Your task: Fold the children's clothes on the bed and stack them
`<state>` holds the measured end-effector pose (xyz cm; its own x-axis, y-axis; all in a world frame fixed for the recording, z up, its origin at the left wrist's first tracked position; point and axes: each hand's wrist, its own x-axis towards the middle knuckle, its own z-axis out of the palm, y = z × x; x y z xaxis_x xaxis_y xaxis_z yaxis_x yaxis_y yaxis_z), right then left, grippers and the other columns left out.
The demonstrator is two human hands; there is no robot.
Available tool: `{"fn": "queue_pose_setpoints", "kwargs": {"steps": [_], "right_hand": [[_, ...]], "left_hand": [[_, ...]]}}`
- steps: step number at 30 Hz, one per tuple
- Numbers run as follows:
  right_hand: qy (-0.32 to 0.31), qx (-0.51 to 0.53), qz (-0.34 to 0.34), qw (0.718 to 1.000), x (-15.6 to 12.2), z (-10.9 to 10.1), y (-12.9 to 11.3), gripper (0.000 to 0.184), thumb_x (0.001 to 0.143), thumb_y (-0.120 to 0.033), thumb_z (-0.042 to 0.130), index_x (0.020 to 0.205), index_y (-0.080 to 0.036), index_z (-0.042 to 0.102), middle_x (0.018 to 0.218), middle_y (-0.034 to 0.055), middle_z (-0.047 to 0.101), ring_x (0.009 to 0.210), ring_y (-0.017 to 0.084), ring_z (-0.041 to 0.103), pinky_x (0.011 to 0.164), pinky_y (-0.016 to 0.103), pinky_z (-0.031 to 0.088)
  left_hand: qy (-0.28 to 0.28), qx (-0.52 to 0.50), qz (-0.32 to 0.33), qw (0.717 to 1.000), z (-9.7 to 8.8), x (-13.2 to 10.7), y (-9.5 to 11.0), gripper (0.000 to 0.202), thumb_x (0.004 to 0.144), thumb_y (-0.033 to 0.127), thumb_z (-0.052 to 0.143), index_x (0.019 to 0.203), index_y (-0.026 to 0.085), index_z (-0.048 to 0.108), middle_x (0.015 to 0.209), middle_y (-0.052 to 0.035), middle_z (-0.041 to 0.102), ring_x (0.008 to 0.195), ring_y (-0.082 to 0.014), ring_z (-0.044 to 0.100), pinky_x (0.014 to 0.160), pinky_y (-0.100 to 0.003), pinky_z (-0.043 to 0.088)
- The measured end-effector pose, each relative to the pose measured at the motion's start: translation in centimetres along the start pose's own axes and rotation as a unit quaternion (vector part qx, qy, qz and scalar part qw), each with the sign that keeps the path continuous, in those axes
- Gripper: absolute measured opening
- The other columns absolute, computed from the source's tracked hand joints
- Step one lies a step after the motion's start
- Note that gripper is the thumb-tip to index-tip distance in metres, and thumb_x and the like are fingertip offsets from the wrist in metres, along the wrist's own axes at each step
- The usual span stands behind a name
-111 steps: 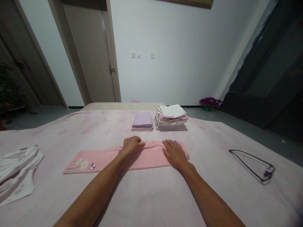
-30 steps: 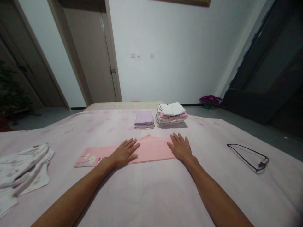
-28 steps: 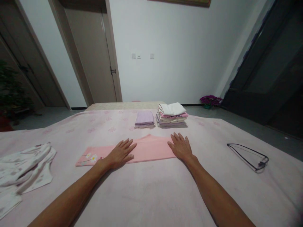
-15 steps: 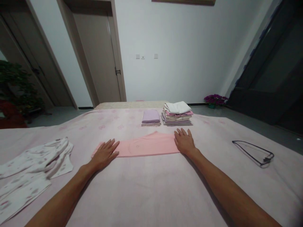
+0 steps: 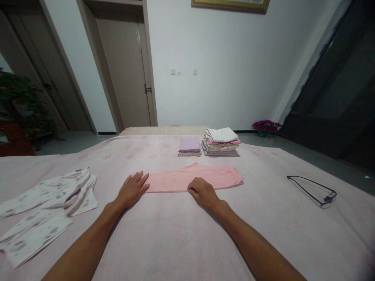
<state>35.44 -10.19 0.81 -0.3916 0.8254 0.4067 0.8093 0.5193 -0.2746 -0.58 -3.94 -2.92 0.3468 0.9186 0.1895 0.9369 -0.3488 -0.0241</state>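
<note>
A pair of pink trousers (image 5: 166, 182), folded lengthwise into a long strip, lies across the bed in front of me. My left hand (image 5: 134, 189) rests flat over their left end, fingers stretched out and pointing away from me. At the near edge, right of the middle, my right hand (image 5: 202, 193) is closed with its fingers curled onto the cloth; the fingertips are partly hidden. The right end of the trousers lies uncovered and slightly wrinkled. Left of my left arm is a loosely crumpled white garment (image 5: 55, 195) with dark spots.
Beyond the trousers stand a low purple folded pile (image 5: 189, 146) and a taller stack of folded clothes (image 5: 221, 142) with white on top. A black hanger (image 5: 312, 189) lies to the right on the pale pink bedsheet (image 5: 164, 238). Purple flowers (image 5: 266, 127) stand past the bed.
My right hand has left the right end of the trousers, moved left to the near edge, and curled its fingers. My left hand stays on the left end. The view has shifted slightly.
</note>
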Motion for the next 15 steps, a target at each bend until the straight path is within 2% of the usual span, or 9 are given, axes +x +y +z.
{"fn": "queue_pose_setpoints", "kwargs": {"steps": [3,10,15], "right_hand": [[0.004,-0.015,-0.001,1.0,0.07,0.3,0.3,0.01,0.094,-0.016,0.059,0.085,-0.019,0.064,0.089,0.004,0.064,0.088,0.018,0.055,0.077,0.029,0.042],[0.019,-0.023,-0.057,0.998,-0.45,0.37,0.58,0.011,0.097,-0.018,0.053,0.088,-0.019,0.059,0.089,0.0045,0.061,0.086,0.019,0.051,0.077,0.03,0.039],[0.029,-0.013,-0.048,0.998,-0.54,0.0,0.39,0.011,0.093,-0.015,0.055,0.083,-0.02,0.058,0.086,0.0035,0.06,0.083,0.018,0.05,0.077,0.03,0.038]], "left_hand": [[-0.001,0.001,0.002,1.0,0.08,0.03,-0.09,0.059,0.103,0.051,0.029,0.154,0.023,0.04,0.162,-0.012,0.035,0.151,-0.026,0.03,0.122,-0.048,0.02],[-0.001,-0.004,-0.004,1.0,-0.13,0.11,0.01,0.058,0.103,0.048,0.031,0.153,0.022,0.042,0.161,-0.0138,0.035,0.15,-0.0278,0.032,0.121,-0.051,0.021],[0.002,-0.003,-0.005,1.0,-0.08,0.13,-0.02,0.055,0.102,0.042,0.031,0.152,0.022,0.043,0.161,-0.0129,0.037,0.149,-0.0266,0.034,0.121,-0.05,0.023]]}}
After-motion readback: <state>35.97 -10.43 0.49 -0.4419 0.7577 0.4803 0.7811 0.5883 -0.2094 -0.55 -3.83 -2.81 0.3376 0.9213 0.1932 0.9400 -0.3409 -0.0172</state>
